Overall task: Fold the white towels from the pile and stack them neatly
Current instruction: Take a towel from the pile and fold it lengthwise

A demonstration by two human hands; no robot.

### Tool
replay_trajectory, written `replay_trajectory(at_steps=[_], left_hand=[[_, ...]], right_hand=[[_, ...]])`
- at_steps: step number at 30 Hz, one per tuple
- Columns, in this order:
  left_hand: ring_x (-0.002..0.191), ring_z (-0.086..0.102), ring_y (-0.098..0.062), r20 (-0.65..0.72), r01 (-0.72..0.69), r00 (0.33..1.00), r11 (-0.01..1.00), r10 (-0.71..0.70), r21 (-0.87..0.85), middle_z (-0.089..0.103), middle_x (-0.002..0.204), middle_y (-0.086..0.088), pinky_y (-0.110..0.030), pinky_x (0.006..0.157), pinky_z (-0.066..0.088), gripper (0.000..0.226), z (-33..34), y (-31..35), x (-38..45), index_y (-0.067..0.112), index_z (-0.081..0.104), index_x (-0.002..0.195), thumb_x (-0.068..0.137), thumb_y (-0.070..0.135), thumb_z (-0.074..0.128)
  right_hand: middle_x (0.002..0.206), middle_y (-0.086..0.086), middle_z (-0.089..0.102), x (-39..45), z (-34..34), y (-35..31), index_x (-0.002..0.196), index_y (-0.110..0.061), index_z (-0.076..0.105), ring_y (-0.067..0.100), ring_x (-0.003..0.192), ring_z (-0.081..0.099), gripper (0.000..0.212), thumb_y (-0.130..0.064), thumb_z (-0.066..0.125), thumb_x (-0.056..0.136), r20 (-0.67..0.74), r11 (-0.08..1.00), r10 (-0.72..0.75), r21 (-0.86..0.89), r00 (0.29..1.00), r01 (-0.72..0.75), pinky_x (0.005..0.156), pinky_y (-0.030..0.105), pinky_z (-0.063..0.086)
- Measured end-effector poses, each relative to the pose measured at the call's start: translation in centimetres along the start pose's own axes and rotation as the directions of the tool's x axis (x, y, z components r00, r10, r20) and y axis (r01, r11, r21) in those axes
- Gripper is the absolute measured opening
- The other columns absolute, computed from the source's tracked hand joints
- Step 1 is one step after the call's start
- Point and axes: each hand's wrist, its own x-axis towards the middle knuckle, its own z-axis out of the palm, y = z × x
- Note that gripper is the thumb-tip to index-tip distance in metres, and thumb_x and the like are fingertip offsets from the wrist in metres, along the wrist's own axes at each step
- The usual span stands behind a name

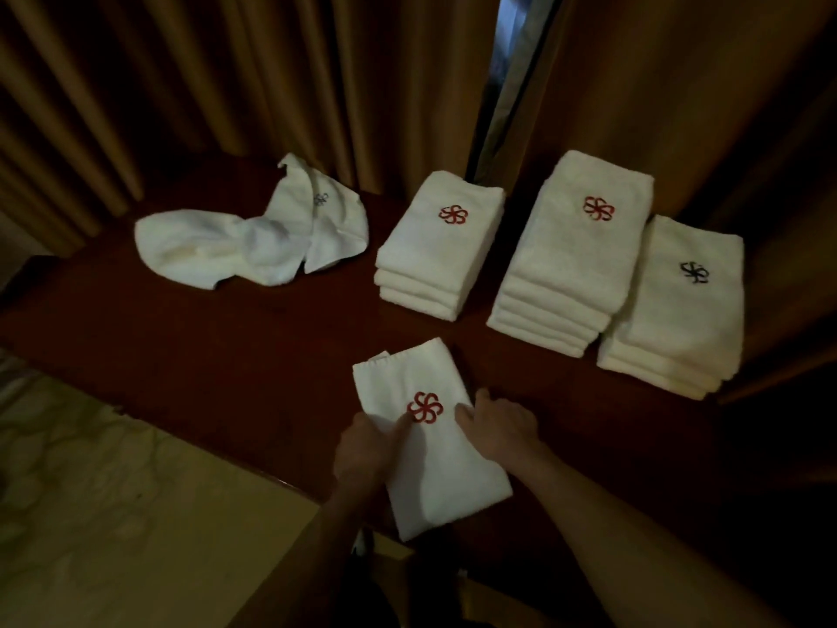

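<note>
A folded white towel [421, 451] with a red flower logo lies at the near edge of the dark red table [226, 355]. My left hand [369, 446] grips its left edge, thumb on top near the logo. My right hand [498, 423] holds its right edge with curled fingers. A loose pile of unfolded white towels [240, 242] lies at the back left. Three stacks of folded towels stand behind: a middle stack [439, 247] with a red logo, a taller stack [575, 251] with a red logo, and a right stack [684, 305] with a dark logo.
Brown curtains [226, 83] hang right behind the table, with a narrow gap [512, 61] at the centre. A pale patterned floor [113, 514] lies to the near left of the table's edge.
</note>
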Motion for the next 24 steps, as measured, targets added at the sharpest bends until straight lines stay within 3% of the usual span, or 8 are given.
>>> replay_trajectory(at_steps=[3, 5, 8, 13, 18, 24], left_hand=[[0.097, 0.066, -0.02, 0.034, -0.028, 0.999, 1.0, 0.028, -0.012, 0.066, 0.117, -0.003, -0.038, 0.083, 0.058, 0.075, -0.6, 0.1, 0.6, 0.013, 0.056, 0.124, 0.078, 0.072, 0.062], [0.099, 0.065, -0.018, 0.082, -0.078, 0.993, 0.996, 0.081, -0.044, 0.066, 0.121, -0.001, -0.036, 0.085, 0.057, 0.073, -1.2, 0.4, 0.6, 0.018, 0.055, 0.129, 0.08, 0.072, 0.059], [0.106, 0.062, -0.017, 0.129, -0.145, 0.978, 0.979, 0.164, -0.143, 0.062, 0.128, 0.002, -0.04, 0.093, 0.054, 0.064, -1.8, 0.4, 0.2, 0.023, 0.049, 0.136, 0.088, 0.064, 0.056], [0.104, 0.067, -0.018, 0.232, -0.049, 0.961, 0.915, 0.153, -0.401, 0.066, 0.124, 0.003, -0.045, 0.092, 0.056, 0.077, -3.1, -0.4, 1.4, 0.029, 0.049, 0.136, 0.072, 0.069, 0.068], [0.1, 0.071, -0.019, 0.295, -0.038, 0.928, 0.846, 0.228, -0.532, 0.069, 0.118, 0.001, -0.047, 0.087, 0.058, 0.061, -5.1, 1.3, 3.3, 0.028, 0.049, 0.132, 0.078, 0.043, 0.074], [0.102, 0.071, -0.02, 0.315, -0.158, 0.858, 0.792, 0.406, -0.589, 0.073, 0.11, 0.003, -0.046, 0.087, 0.058, 0.036, -8.5, 5.8, 6.1, 0.029, 0.06, 0.118, 0.085, 0.03, 0.074]], right_hand=[[0.115, 0.008, 0.06, 0.0, -0.4, -0.4, 0.121, -0.013, 0.051, 0.023, 0.094, 0.058, 0.047, -0.052, 0.036, 0.1, 0.058, 0.99, 0.006, 0.14, 0.998, -0.014, 0.071, 0.032, 0.038], [0.102, 0.002, 0.059, 0.1, -0.3, -0.7, 0.109, -0.014, 0.054, 0.018, 0.087, 0.057, 0.043, -0.055, 0.048, 0.095, 0.057, 0.941, 0.033, 0.335, 0.998, -0.051, 0.067, 0.03, 0.041], [0.086, -0.002, 0.064, 0.5, 0.5, -1.5, 0.091, -0.012, 0.062, 0.013, 0.077, 0.062, 0.044, -0.054, 0.067, 0.085, 0.14, 0.725, 0.109, 0.666, 0.984, -0.175, 0.068, 0.029, 0.052], [0.093, 0.002, 0.074, 1.3, 1.7, -3.2, 0.101, -0.02, 0.07, 0.018, 0.08, 0.072, 0.057, -0.059, 0.082, 0.061, 0.268, 0.422, 0.163, 0.851, 0.95, -0.313, 0.072, 0.034, 0.06], [0.097, -0.001, 0.076, 1.0, 1.0, -4.3, 0.115, -0.024, 0.068, 0.014, 0.085, 0.074, 0.047, -0.047, 0.08, 0.076, 0.133, 0.241, 0.106, 0.958, 0.985, -0.155, 0.08, 0.038, 0.061], [0.11, -0.002, 0.074, 0.6, -1.8, -7.3, 0.126, -0.023, 0.062, 0.015, 0.099, 0.071, 0.039, -0.038, 0.068, 0.091, -0.066, 0.073, 0.204, 0.996, 0.977, 0.052, 0.091, 0.043, 0.057]])
